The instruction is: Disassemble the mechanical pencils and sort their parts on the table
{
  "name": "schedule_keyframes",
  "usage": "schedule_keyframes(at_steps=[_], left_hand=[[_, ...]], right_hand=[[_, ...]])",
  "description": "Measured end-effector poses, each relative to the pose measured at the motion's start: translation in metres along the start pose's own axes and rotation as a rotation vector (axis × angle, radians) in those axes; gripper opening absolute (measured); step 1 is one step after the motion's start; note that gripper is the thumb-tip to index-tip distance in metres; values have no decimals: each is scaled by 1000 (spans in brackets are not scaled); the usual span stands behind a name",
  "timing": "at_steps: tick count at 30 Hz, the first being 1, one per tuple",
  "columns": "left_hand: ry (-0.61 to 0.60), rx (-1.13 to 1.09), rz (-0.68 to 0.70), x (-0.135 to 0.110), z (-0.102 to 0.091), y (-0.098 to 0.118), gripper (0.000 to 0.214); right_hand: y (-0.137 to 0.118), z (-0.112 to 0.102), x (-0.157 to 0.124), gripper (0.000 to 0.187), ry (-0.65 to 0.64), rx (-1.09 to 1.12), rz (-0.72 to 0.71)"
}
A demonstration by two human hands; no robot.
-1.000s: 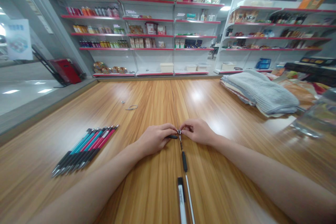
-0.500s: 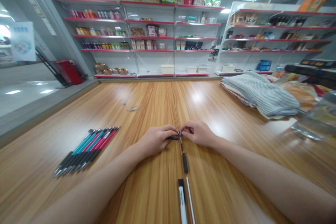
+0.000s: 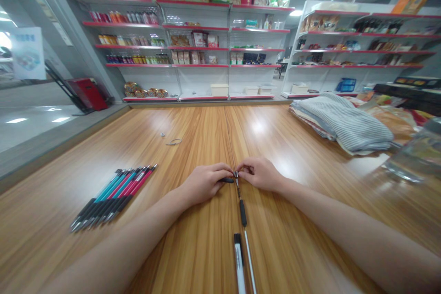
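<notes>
Where the two hands meet on the wooden table, a small black piece is pinched between the thumb and fingers of the left hand, with its free end pointed to the right. A small metal part is held by the fingertips of the right hand in a narrow pinch. It is seen just beside the end of the black piece, but whether the two parts are touching cannot be told. Both hands are rested on the table top.

Directly below the grip, toward the person, a thin white rod with a black sleeve is laid along the table seam, with its far end close under the metal part. Just left of this rod and nearer to the person, a white pen barrel with a black end is laid. Well to the left of the grip, a row of pens in blue, pink and black is arranged side by side. Beyond the grip and to the left, a small wire ring is seen. Far to the right of the grip, folded cloths are stacked.
</notes>
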State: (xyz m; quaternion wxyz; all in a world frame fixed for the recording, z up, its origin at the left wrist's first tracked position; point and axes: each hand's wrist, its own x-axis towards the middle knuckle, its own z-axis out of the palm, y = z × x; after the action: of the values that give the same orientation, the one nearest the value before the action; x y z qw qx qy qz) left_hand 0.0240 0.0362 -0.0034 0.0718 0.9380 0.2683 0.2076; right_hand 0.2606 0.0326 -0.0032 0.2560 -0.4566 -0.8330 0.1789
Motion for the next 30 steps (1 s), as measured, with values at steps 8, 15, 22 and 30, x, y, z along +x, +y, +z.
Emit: schedule_keyframes(at_steps=[8, 15, 22, 30], left_hand=[[0, -7, -8, -1, 0, -1, 30], [4, -14, -16, -1, 2, 0, 30], [62, -6, -137, -2, -6, 9, 23], [30, 15, -91, -3, -5, 9, 17]], right_hand=[[0, 0, 0, 14, -3, -1, 5], [0, -1, 0, 14, -2, 0, 8], [0, 0, 0, 14, -2, 12, 9], [-2, -2, -1, 15, -5, 13, -14]])
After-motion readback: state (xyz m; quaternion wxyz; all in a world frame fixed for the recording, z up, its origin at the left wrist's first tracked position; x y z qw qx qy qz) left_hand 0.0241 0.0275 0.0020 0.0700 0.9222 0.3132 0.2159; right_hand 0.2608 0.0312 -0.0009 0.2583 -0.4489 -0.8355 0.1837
